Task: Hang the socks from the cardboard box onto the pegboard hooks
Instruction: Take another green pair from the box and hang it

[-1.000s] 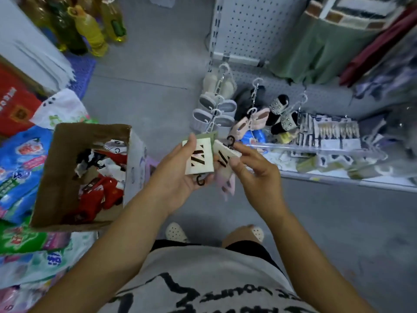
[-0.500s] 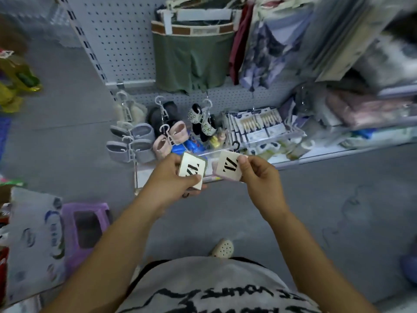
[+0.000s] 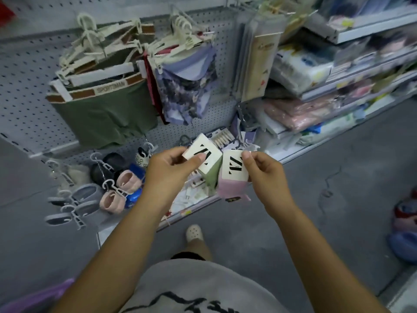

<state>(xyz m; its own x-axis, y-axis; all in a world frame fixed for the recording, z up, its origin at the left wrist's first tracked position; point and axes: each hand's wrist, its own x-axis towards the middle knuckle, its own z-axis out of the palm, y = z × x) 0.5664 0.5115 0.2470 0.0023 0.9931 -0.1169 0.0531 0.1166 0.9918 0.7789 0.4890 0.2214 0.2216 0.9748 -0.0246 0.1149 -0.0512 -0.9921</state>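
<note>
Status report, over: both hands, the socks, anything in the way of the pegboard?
Left hand pinches green sock pair; right hand pinches pink sock pair. Neither hung yet. Hanging underwear crowds pegboard ahead.

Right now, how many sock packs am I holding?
2: green sock pack in the left hand, pink sock pack in the right hand. Others may be hidden behind.

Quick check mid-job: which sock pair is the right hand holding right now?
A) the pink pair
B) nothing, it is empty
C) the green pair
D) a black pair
A: the right hand pinches the pink pair by its top edge, while the left hand holds the green pair.
</note>
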